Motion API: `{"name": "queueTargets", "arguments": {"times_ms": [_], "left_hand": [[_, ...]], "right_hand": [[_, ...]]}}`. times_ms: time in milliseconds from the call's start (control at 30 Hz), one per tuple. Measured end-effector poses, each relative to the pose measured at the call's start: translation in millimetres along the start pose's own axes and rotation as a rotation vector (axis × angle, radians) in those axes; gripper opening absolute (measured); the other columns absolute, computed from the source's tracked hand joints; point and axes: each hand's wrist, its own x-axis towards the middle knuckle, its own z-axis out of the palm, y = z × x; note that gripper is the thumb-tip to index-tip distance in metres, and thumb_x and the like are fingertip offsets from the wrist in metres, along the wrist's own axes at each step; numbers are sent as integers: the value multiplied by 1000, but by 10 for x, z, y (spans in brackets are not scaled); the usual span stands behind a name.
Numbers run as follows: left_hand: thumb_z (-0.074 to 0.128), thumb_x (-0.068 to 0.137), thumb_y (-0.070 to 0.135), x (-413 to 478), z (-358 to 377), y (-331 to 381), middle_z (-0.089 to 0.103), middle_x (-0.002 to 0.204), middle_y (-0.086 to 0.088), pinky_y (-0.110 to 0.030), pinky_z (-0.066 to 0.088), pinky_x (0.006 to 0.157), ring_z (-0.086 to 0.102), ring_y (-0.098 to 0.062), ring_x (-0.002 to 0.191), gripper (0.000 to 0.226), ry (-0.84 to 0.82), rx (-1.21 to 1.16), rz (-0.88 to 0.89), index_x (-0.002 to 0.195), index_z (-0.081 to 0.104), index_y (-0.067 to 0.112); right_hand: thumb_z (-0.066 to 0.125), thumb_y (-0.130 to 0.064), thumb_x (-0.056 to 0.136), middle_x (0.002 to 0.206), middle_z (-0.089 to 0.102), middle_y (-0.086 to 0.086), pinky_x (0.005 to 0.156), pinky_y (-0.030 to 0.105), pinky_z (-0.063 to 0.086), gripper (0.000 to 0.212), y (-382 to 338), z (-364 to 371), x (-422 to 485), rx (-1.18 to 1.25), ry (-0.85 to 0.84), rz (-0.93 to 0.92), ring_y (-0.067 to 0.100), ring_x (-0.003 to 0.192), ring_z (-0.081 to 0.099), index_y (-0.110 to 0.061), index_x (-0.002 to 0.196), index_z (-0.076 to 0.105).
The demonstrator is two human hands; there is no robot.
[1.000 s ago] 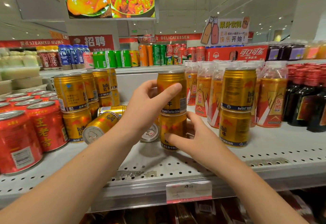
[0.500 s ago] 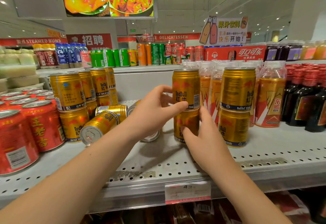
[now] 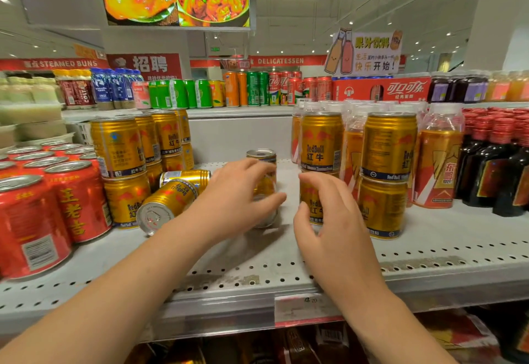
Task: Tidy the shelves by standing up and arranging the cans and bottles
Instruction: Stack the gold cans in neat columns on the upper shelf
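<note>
1. The loose gold can (image 3: 264, 184) stands near the middle of the shelf (image 3: 458, 252), well back from its front edge. Its ring-pull end is up and its body is blurred.
2. The left hand (image 3: 237, 200) curls round this can, fingers across the far side and thumb (image 3: 274, 200) low on the near side. It looks like a full hold.
3. The right hand (image 3: 329, 220) curves in front of the lower can (image 3: 312, 206) of a two-high stack just to the right, under the upper can (image 3: 322, 141). I cannot tell whether its fingers press the can or sit just off it.
4. The step in hand seems to be setting the loose can upright while the stack is steadied.
5. The next move likely calls for planting its base flat, then sliding it in line beside the stack without knocking the upper can.
6. Two toppled cans (image 3: 169, 206) lie on their sides nearer the shelf's left end, not yet stood up.
7. Red cans (image 3: 77, 200) fill the left end, and plastic bottles (image 3: 438, 163) stand toward the right.
</note>
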Motion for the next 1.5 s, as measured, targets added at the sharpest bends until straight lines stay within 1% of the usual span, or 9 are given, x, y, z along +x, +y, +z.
{"name": "queueTargets", "arguments": {"times_ms": [200,300,500,633,933,1100,1233,1367,1500], "left_hand": [[55,97,48,-390,-49,-326,50,140,15,-33,46,105,49,-6,126,53,-67,-45,45,147,40,36],[56,98,42,-521,-117,-469,59,127,14,-34,50,97,55,-5,115,37,15,-97,8,133,50,32],[49,99,51,-532,-69,-363,40,152,10,-33,33,115,38,-10,138,53,83,-24,116,147,42,29],[43,97,54,-548,20,-349,40,147,2,-36,33,111,36,-21,135,43,74,243,83,128,49,24],[50,98,41,-645,-9,-480,40,144,7,-29,40,104,38,-16,129,42,150,112,25,137,43,28],[56,96,39,-624,-5,-506,38,143,9,-27,39,103,38,-14,129,45,158,46,16,138,42,28],[59,95,38,-631,-15,-527,39,140,11,-27,43,101,41,-12,126,46,164,1,9,137,42,30],[59,93,39,-661,-36,-554,40,130,14,-25,45,94,44,-8,117,44,196,-97,-10,133,42,32],[56,89,48,-687,-64,-552,41,120,20,-22,46,89,45,-1,108,44,200,-164,-29,130,42,38]], "right_hand": [[55,-24,96,130,47,-21,99,2,29,40,-88,87,57,-27,-134,-26,-6,125,41,-33,135,49],[55,-29,98,132,42,-23,99,12,36,44,-210,252,148,50,-221,12,-8,121,40,-37,140,44],[44,-22,99,144,45,1,110,38,40,47,-315,501,767,21,-246,76,14,129,45,-24,147,40],[45,-29,99,149,39,11,109,44,38,53,-270,777,1093,-113,-298,221,27,131,44,-21,150,33],[69,-56,84,149,38,23,99,45,45,109,48,1231,1266,-265,-336,651,38,130,48,-2,154,6],[71,-47,85,127,63,10,91,38,53,71,268,1275,1258,-79,-366,658,24,107,61,-9,140,46],[76,-42,82,103,69,6,68,30,48,30,186,1227,1205,-66,-306,558,11,79,61,-21,97,61],[80,-50,75,101,68,0,76,35,55,53,-66,1061,1153,-49,-345,468,15,89,65,-19,112,57],[74,-61,69,87,68,-11,66,33,58,45,-322,648,1017,-75,-320,298,4,75,66,-36,99,52]]}}
